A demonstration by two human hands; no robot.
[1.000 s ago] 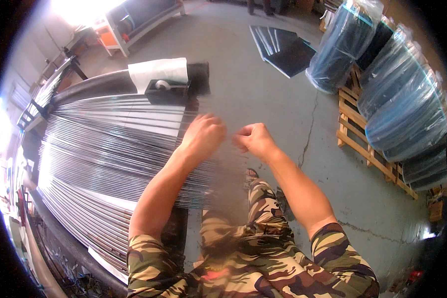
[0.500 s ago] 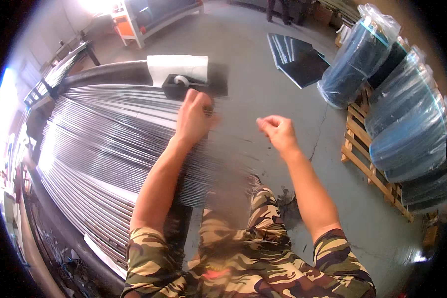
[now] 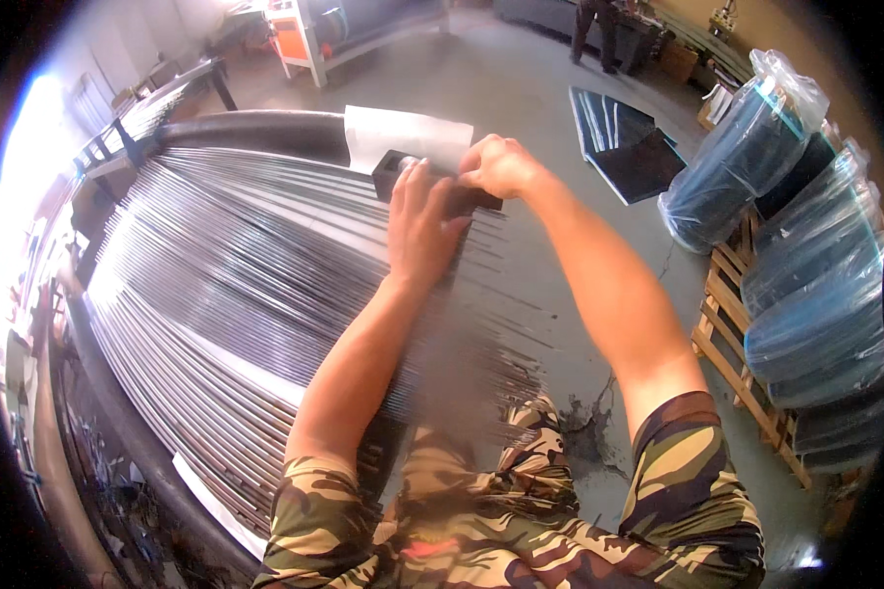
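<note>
Seemingly, half-open left and pinched right hands (image 3: 422, 226) (image 3: 502, 169) touch the black box (image 3: 387, 178).

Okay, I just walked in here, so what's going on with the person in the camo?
The person in camouflage clothing has both hands at a small black box beside a white sheet. The left hand is over the box and the right hand is at its right end; what their fingers grip, if anything, is hidden. Many long, thin rods spread out on the left. Plastic-wrapped rolls and a wooden pallet are off to the right.
</note>
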